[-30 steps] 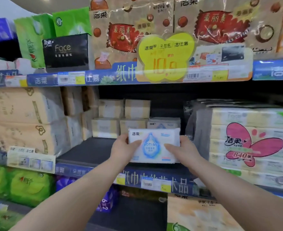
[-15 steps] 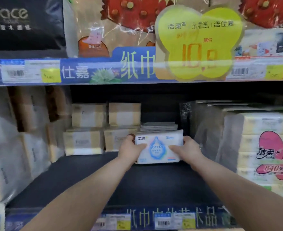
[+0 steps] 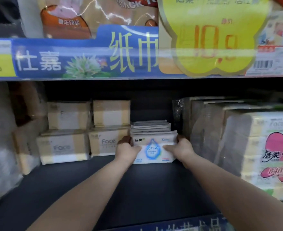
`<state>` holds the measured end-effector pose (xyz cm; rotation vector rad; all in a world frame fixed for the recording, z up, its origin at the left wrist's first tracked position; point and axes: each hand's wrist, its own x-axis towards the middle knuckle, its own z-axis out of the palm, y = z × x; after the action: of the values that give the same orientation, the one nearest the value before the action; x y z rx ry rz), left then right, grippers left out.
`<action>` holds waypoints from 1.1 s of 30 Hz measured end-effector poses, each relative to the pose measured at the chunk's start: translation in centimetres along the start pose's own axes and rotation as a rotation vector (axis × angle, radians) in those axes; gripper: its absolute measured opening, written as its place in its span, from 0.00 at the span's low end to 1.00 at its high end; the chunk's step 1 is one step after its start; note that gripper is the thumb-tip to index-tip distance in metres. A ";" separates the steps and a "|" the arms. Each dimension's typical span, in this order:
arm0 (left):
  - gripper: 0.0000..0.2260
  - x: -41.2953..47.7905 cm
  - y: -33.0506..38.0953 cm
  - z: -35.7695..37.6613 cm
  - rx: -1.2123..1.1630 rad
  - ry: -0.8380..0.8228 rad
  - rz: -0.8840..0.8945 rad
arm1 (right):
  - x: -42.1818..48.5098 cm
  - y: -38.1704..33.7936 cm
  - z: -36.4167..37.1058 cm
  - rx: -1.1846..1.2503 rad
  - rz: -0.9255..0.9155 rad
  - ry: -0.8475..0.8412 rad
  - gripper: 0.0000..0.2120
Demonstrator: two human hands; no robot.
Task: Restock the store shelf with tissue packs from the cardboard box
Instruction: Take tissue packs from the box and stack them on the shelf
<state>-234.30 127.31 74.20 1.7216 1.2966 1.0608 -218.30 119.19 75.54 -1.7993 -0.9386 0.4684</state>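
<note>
Both hands grip 1 white tissue pack (image 3: 154, 148) with a blue drop on its front. The left hand (image 3: 126, 151) clasps its left end and the right hand (image 3: 181, 150) its right end, each thumb pressed on the front and the other fingers curled behind, mostly hidden. The pack stands upright deep on the dark shelf (image 3: 104, 189), against a row of similar packs (image 3: 150, 127), between beige packs (image 3: 64, 147) and a wrapped bundle (image 3: 267, 147).

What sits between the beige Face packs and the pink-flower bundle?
Head view: a row of white tissue packs, the front pack gripped by the left hand and right hand.
</note>
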 end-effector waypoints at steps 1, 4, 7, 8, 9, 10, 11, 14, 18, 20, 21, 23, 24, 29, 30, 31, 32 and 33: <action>0.14 0.1 -0.2 0.0 -0.003 0.000 -0.005 | 0.2 0.1 0.1 0.005 -0.005 -0.001 0.22; 0.15 0.2 -0.6 0.0 -0.051 -0.019 -0.006 | 0.7 0.5 0.4 0.035 -0.017 -0.007 0.22; 0.15 0.5 -0.9 0.3 -0.100 -0.022 0.003 | 1.0 0.7 0.6 0.066 -0.029 -0.017 0.21; 0.14 0.6 -1.0 0.4 -0.113 -0.016 0.006 | 1.1 0.8 0.7 0.070 -0.034 -0.019 0.21; 0.14 0.7 -1.1 0.5 -0.125 -0.009 0.009 | 1.2 0.8 0.8 0.073 -0.038 -0.023 0.21; 0.14 0.7 -1.1 0.6 -0.135 -0.003 0.005 | 1.4 0.9 0.9 0.079 -0.039 -0.026 0.22; 0.14 0.8 -1.2 0.6 -0.141 0.003 0.002 | 1.5 0.9 0.9 0.086 -0.037 -0.031 0.22; 0.14 1.0 -1.1 0.8 -0.137 0.009 -0.011 | 1.7 1.0 1.1 0.107 -0.029 -0.038 0.22; 0.15 1.1 -1.0 1.0 -0.137 -0.016 -0.021 | 1.8 0.9 1.0 0.115 -0.024 -0.029 0.21; 0.15 1.0 -1.1 1.0 -0.150 -0.039 -0.016 | 1.9 0.9 0.9 0.111 -0.018 -0.032 0.21; 0.15 1.0 -1.2 1.0 -0.151 -0.046 -0.005 | 1.9 0.9 0.8 0.102 -0.013 -0.035 0.22; 0.16 1.0 -1.3 0.9 -0.140 -0.056 0.013 | 1.9 0.9 0.7 0.075 -0.020 -0.032 0.25; 0.16 0.9 -1.3 0.8 -0.132 -0.058 0.017 | 1.7 0.9 0.7 0.048 -0.029 -0.027 0.26; 0.14 -0.5 -0.5 0.3 0.000 0.013 0.051 | 0.5 0.8 0.3 -0.058 -0.065 0.003 0.33; 0.14 -0.9 -0.2 0.2 0.054 0.024 0.061 | 0.1 0.6 0.2 -0.073 -0.084 0.003 0.34; 0.15 -1.4 0.1 0.0 0.119 0.030 0.067 | -0.5 0.4 0.0 -0.095 -0.104 -0.008 0.36; 0.17 -1.9 0.4 -0.2 0.197 0.033 0.075 | -1.0 0.2 -0.2 -0.125 -0.137 -0.027 0.37; 0.18 -2.5 0.7 -0.4 0.289 0.028 0.084 | -1.7 -0.1 -0.4 -0.170 -0.172 -0.057 0.37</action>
<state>-234.78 124.76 74.51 1.9962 1.4633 0.9841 -219.11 117.62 75.58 -1.8445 -1.1923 0.3417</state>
